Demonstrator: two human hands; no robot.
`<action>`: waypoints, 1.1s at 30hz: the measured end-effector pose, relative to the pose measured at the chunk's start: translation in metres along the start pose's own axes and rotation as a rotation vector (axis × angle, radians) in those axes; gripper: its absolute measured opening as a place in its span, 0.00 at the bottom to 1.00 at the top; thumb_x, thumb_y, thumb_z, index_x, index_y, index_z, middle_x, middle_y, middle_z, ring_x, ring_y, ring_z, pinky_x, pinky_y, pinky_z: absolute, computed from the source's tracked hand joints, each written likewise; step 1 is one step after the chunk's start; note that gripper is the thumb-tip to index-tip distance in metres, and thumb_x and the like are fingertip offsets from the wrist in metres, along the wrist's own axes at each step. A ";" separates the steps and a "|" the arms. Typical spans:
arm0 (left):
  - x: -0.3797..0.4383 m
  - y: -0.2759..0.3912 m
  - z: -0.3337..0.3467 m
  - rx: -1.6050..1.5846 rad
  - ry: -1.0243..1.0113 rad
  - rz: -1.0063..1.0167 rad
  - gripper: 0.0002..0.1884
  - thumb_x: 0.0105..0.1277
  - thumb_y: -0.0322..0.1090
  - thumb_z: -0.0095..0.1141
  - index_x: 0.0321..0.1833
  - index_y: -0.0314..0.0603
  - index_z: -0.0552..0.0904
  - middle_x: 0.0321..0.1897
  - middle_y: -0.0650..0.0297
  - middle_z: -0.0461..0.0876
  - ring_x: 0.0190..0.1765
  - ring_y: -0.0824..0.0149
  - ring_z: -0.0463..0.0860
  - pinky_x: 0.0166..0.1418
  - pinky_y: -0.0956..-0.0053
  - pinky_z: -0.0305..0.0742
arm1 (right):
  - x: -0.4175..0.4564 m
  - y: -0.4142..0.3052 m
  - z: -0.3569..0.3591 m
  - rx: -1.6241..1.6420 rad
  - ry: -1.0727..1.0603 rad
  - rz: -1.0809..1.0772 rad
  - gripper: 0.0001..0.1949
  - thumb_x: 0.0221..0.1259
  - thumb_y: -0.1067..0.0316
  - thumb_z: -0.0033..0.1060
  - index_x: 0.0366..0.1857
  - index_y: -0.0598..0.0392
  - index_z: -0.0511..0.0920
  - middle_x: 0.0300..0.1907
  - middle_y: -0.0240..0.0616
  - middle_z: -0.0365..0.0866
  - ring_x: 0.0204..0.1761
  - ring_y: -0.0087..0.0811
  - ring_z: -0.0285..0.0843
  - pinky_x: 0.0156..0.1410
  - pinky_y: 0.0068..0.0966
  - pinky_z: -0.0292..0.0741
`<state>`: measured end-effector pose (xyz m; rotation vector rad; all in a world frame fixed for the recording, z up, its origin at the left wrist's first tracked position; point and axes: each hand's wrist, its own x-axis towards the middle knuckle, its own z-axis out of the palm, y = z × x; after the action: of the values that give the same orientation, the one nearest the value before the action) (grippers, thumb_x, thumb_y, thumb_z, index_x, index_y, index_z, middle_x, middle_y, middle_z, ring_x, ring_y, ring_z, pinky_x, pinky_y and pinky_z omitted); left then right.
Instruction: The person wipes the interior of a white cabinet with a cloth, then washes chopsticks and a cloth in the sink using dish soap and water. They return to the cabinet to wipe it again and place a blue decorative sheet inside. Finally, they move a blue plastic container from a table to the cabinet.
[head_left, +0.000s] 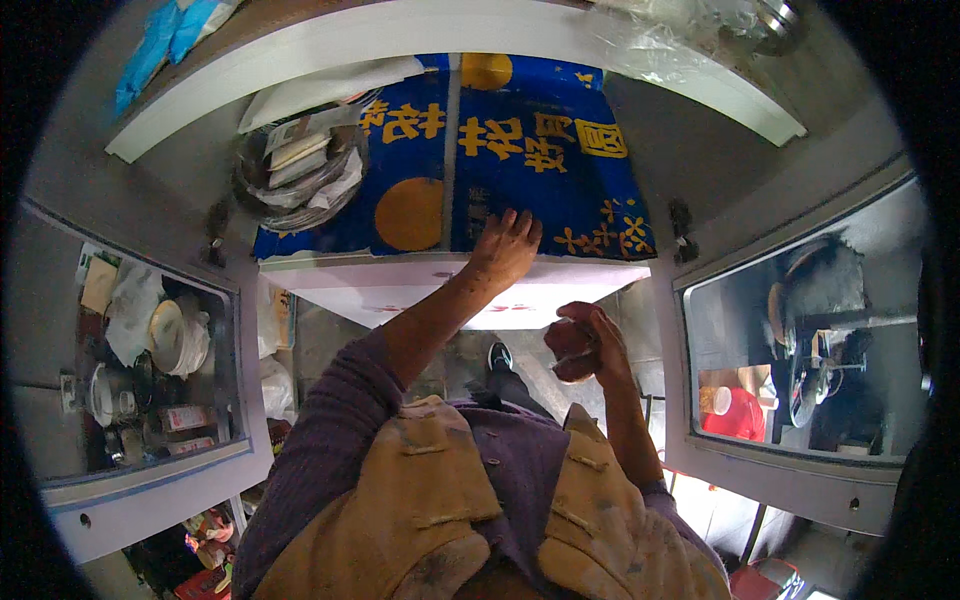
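My left hand (508, 249) rests on a dark blue sheet (502, 202) with large yellow characters and circles, close to its front edge. Its fingers are spread, with nothing in them. The sheet lies over the floor of a cabinet compartment. Lower and to the right, in front of the cabinet, my right hand (611, 349) grips a crumpled reddish-brown cloth (574, 345). At the sheet's left side sits a clear bowl (259, 184) with several small packets (300, 157) in it. A white packet or folded sheet (322, 86) lies behind the bowl.
Glass-paned cabinet doors stand swung out, the left door (251, 420) and the right door (675, 420), one on each side of me. A white shelf edge (420, 45) crosses above the sheet. On that upper shelf are blue packaging (161, 45) and clear plastic wrap (645, 45).
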<state>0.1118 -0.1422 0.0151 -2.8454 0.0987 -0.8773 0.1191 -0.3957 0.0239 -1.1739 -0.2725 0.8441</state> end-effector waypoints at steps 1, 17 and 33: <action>0.002 0.000 -0.007 -0.086 -0.079 -0.013 0.29 0.54 0.53 0.62 0.54 0.38 0.78 0.51 0.51 0.74 0.53 0.53 0.71 0.53 0.54 0.71 | -0.002 0.003 -0.006 -0.015 0.008 -0.002 0.20 0.71 0.51 0.45 0.50 0.59 0.76 0.49 0.39 0.80 0.50 0.31 0.79 0.55 0.29 0.75; -0.027 -0.021 0.015 -0.241 -0.218 -0.138 0.49 0.52 0.76 0.52 0.73 0.55 0.61 0.74 0.43 0.42 0.73 0.31 0.44 0.67 0.26 0.41 | -0.005 -0.033 0.017 -0.186 0.093 -0.020 0.22 0.67 0.49 0.51 0.53 0.57 0.76 0.47 0.38 0.81 0.44 0.33 0.81 0.47 0.31 0.80; -0.024 -0.013 0.000 -0.189 -0.254 -0.204 0.46 0.59 0.75 0.42 0.73 0.51 0.60 0.73 0.40 0.49 0.73 0.33 0.47 0.67 0.27 0.41 | 0.090 -0.044 -0.019 -2.123 0.175 -0.359 0.22 0.58 0.64 0.55 0.58 0.51 0.73 0.63 0.47 0.65 0.69 0.53 0.55 0.64 0.43 0.73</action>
<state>0.0916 -0.1268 0.0042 -3.1601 -0.1496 -0.5575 0.2104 -0.3514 0.0349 -2.9340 -1.3555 -0.2380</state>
